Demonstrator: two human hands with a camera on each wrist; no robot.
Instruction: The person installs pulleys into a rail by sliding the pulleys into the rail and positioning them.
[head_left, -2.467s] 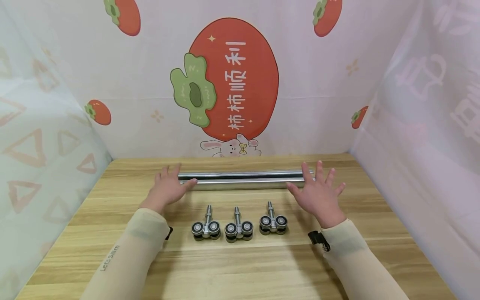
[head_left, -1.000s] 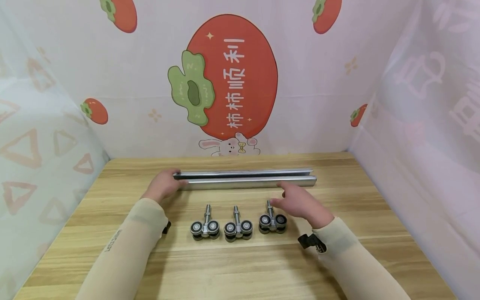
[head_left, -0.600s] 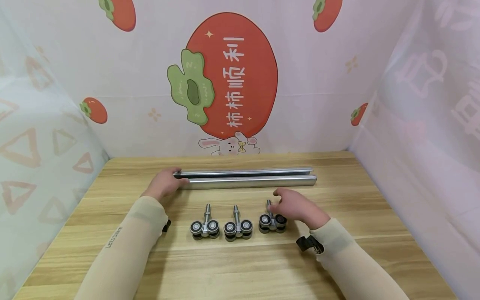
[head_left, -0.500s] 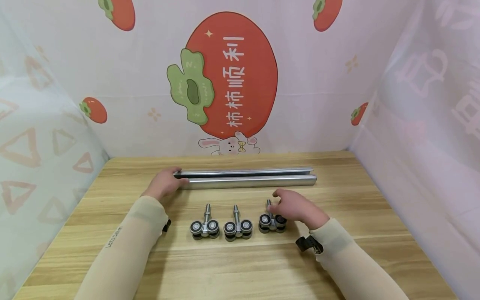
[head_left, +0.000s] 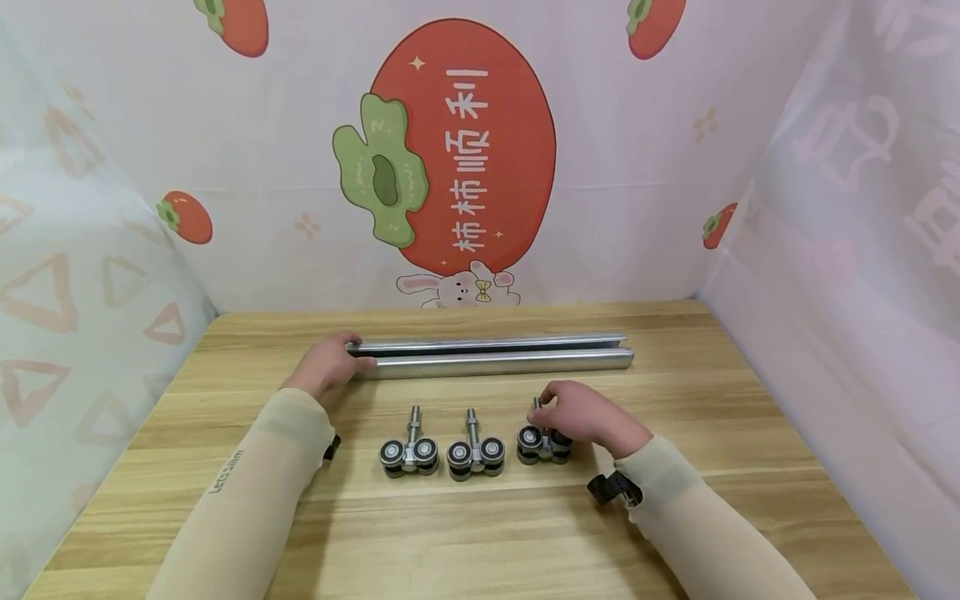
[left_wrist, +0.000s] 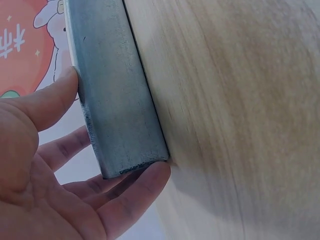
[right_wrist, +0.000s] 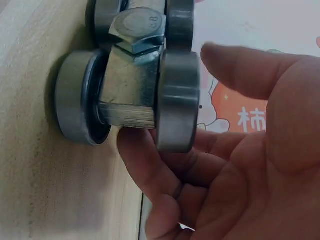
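A silver metal channel rail (head_left: 495, 363) lies across the back of the table, its dark slot facing up. My left hand (head_left: 327, 364) holds its left end. In the left wrist view the thumb lies along one edge of the rail (left_wrist: 112, 90) and fingers curl under the end. Three twin-axle roller hangers with upright bolts stand in front: a left one (head_left: 409, 455), a middle one (head_left: 476, 456) and a right one (head_left: 530, 443). My right hand (head_left: 588, 412) is around the right hanger, partly hiding it; its fingers reach behind the wheels (right_wrist: 177, 100), the thumb seemingly just apart from them.
The wood-grain table (head_left: 480, 533) extends in front of the hangers. A printed cloth backdrop (head_left: 615, 167) rises behind its back edge, and pale cloth walls (head_left: 97, 208) flank both sides.
Earlier both hands were spread at the rail's ends. My left hand has taken hold of the left end; my right hand has moved left and nearer to the right hanger. The hangers look unmoved.
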